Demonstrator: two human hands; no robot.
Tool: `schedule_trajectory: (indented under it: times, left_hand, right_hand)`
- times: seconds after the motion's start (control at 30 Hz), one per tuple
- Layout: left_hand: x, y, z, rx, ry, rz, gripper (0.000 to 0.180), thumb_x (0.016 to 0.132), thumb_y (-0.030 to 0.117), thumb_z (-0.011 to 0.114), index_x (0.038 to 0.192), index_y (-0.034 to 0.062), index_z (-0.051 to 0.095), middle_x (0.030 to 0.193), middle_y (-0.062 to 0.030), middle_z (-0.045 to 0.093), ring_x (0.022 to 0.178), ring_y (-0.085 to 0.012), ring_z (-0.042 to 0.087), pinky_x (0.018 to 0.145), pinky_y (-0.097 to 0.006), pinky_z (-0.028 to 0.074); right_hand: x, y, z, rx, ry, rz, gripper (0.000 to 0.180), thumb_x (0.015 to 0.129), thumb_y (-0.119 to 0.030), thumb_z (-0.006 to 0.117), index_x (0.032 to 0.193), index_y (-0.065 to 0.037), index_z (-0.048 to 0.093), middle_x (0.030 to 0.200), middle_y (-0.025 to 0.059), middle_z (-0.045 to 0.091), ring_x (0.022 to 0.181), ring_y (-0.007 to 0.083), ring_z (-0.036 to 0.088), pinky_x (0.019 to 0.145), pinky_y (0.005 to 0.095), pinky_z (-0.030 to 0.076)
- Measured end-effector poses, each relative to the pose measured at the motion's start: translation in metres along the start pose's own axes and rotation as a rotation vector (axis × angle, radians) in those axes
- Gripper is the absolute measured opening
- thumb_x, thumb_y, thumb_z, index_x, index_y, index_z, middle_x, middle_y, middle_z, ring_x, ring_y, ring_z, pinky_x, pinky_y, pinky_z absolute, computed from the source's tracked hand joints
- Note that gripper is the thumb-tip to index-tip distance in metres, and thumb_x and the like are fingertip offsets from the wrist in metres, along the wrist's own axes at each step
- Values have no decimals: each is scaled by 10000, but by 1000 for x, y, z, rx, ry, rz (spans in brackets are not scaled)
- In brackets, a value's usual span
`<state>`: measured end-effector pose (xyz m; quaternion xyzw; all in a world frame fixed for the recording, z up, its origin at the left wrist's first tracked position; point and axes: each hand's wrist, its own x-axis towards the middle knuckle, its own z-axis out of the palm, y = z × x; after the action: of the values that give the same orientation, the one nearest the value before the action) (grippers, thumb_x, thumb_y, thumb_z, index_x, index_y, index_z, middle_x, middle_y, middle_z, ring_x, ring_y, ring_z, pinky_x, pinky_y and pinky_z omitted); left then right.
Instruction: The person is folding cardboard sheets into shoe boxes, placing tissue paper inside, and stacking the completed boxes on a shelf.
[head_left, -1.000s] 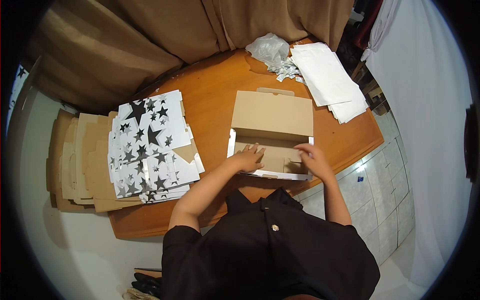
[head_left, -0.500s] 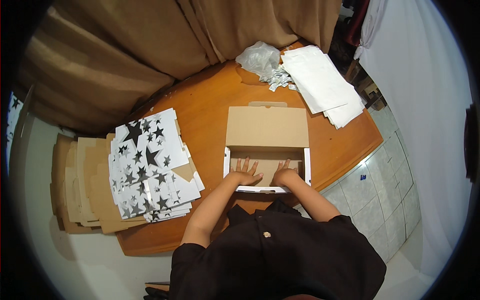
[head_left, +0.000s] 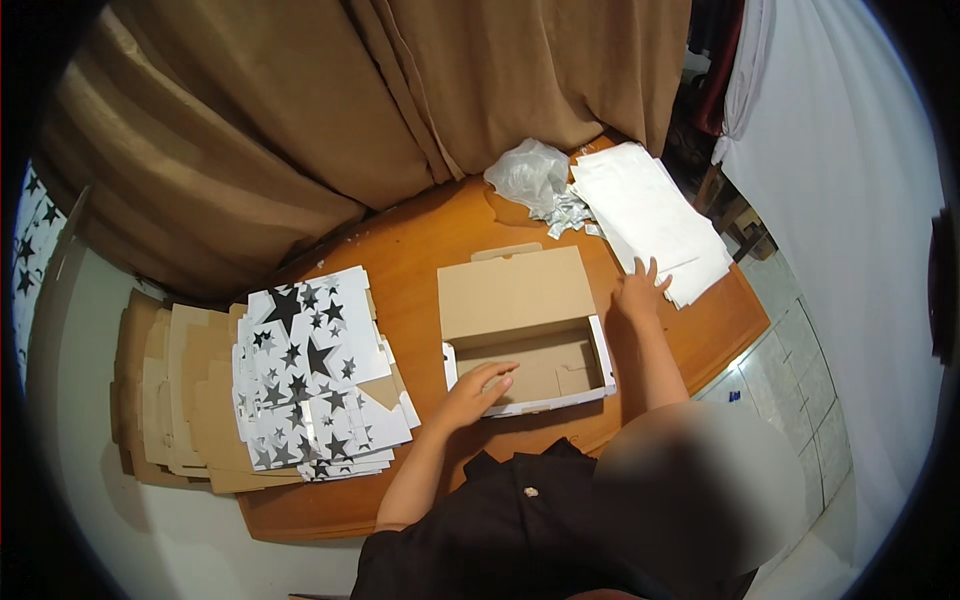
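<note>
A cardboard box (head_left: 520,290), brown inside and white outside, stands on the table before me with its lid raised at the back. Nothing lies inside it. My left hand (head_left: 478,395) is over the front left wall of the box, fingers stretched out and holding nothing; whether it touches the wall I cannot tell. Out to the right, my right hand (head_left: 640,292) is at the near left edge of a stack of white paper sheets (head_left: 655,215). Its fingers are spread, with no sheet visibly gripped.
To the left lie stacked flat box blanks with black stars (head_left: 310,370), beside plain brown cardboard pieces (head_left: 190,390). A clear plastic bag (head_left: 528,175) and several small white packets (head_left: 563,215) sit at the back of the wooden table (head_left: 405,260). Brown curtains hang behind.
Both hands have left the box floor. My right hand has moved right and away to the paper stack; my left has drawn back to the box's front left. The box has turned slightly.
</note>
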<state>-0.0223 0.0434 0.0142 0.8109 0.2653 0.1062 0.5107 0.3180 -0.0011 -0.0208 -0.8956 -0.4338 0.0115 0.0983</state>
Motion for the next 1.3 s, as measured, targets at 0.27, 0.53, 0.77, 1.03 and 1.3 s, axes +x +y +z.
schedule_trajectory:
  times: [0.27, 0.53, 0.77, 1.03, 1.3]
  left_hand:
    - [-20, -30, 8, -136, 233, -74, 295, 910, 205, 534, 1129, 17, 596, 1111, -129, 610, 1052, -219, 564, 927, -326, 418]
    - [6, 32, -4, 403, 440, 363, 384, 755, 153, 700, 1114, 57, 602, 1128, -142, 558, 1041, -292, 532, 900, -364, 419]
    - [39, 142, -14, 829, 404, 822, 566, 657, 133, 730, 1196, 176, 565, 1236, -81, 528, 1110, -270, 508, 959, -417, 354]
    - [27, 145, -38, -88, 126, 425, 144, 806, 154, 672, 935, 89, 666, 784, -53, 658, 687, -110, 615, 639, -272, 480]
    - [20, 144, -77, -733, 621, 301, 289, 882, 259, 628, 940, -23, 635, 796, -1, 621, 648, -57, 506, 582, -196, 411]
  right_hand:
    - [0, 9, 47, -124, 4, 26, 328, 789, -132, 497, 1077, -54, 632, 1325, 71, 449, 1275, 298, 334, 1030, 675, 39]
    - [-58, -34, -100, 230, 212, -295, 131, 771, -205, 614, 799, -95, 680, 961, 0, 619, 1023, 176, 526, 1013, 669, 94]
    - [-147, -56, -213, 389, -111, -1048, 111, 754, -187, 652, 658, -133, 658, 746, -74, 614, 890, 122, 566, 1022, 632, 92]
    - [-156, -13, -209, 1127, 724, -483, 725, 702, -432, 732, 1266, -54, 477, 1208, 144, 521, 1176, 267, 464, 1053, 416, 251]
    - [-164, -24, -109, 1479, -319, -273, 433, 765, -278, 737, 1031, 37, 606, 984, 63, 625, 916, 136, 560, 808, 279, 450]
